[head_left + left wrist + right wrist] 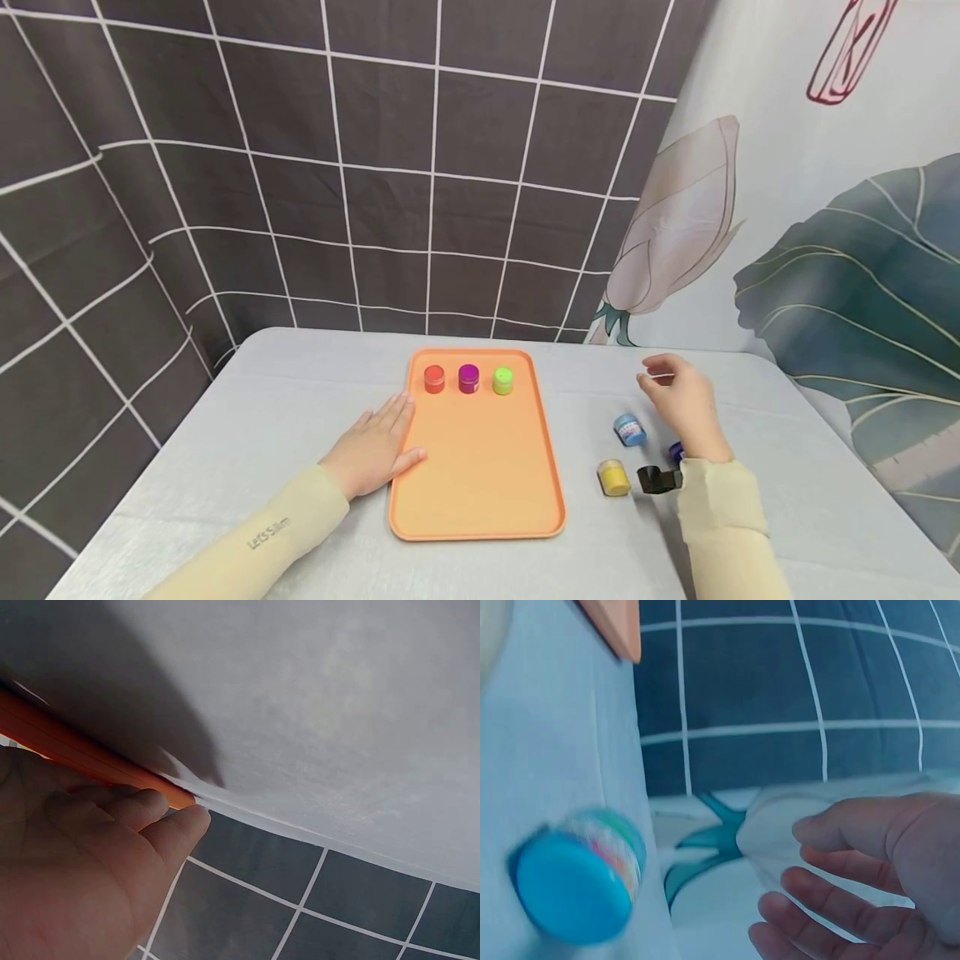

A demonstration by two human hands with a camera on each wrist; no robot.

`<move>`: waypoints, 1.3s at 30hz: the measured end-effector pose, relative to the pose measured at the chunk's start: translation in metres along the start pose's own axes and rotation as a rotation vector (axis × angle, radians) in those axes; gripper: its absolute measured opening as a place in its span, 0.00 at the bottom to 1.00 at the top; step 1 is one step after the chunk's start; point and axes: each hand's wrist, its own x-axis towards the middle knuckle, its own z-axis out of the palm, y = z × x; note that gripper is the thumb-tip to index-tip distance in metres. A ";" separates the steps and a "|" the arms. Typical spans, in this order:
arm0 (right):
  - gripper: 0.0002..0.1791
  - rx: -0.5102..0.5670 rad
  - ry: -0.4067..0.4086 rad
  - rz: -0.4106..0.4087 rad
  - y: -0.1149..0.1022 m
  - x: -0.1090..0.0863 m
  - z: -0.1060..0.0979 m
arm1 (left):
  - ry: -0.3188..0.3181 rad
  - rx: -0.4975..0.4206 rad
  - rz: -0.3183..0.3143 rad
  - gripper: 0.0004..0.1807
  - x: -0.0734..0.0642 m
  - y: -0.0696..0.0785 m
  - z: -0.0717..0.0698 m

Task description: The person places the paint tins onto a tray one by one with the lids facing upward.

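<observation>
Left sleeve (247,533): cream, printed in dark lettering, reading approximately "Let's Slim".
Right sleeve (727,533): cream, folded at the cuff.
Tray (480,535): one, orange, rim raised, corners rounded; set lengthwise near the middle of the surface (225,450).
Black fitting (658,480): one, beside the right cuff.
Yellow jar (614,478): one, on the surface, well apart from the tray's right rim.
Left hand (371,454): laid along the tray's left rim, fingers extended, thumb reaching across the rim.
Dark blue jar (677,453): one, partly hidden by the right wrist.
Light blue jar (630,430): one, just beyond the yellow; label printed, lettering too blurred to read.
Room at right: broad strip of surface between tray and loose jars.
Right hand (684,408): raised over the surface, fingers loosely curved, thumb and fingertips apart.
Room on tray: long stretch of orange floor between near rim and far row.
Far row, left to right: red jar (434,379), purple jar (468,379), green jar (502,381); one each, spaced apart.
Jar count: six visible; three on the tray, three to its right.
Far edge: just beyond the tray's far rim, rounded at both corners.
Backdrop (390,200): dark, white-gridded; pale with flower and leaf print at right.
</observation>
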 end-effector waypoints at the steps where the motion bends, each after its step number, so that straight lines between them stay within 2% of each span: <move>1: 0.17 -0.003 0.017 0.010 0.003 0.001 -0.002 | 0.001 0.002 0.000 0.43 0.000 0.000 0.000; 6: 0.18 -0.004 0.093 0.079 0.019 0.003 -0.008 | 0.001 0.011 -0.001 0.43 0.001 0.000 -0.001; 10: 0.21 -0.008 0.102 0.171 0.030 0.003 -0.011 | 0.001 0.008 0.001 0.43 0.001 0.001 -0.003; 15: 0.24 -0.039 0.052 0.270 0.042 0.003 -0.015 | -0.003 0.010 0.001 0.43 0.002 0.001 -0.003; 24: 0.29 -0.083 -0.074 0.377 0.053 0.003 -0.018 | 0.001 0.012 -0.003 0.44 0.001 -0.002 0.002; 30: 0.29 -0.096 -0.113 0.389 0.058 0.004 -0.016 | 0.002 0.017 -0.003 0.44 0.002 -0.003 0.004; 39: 0.29 -0.040 -0.088 0.422 0.061 0.003 -0.014 | 0.007 0.009 0.000 0.43 0.002 -0.003 0.005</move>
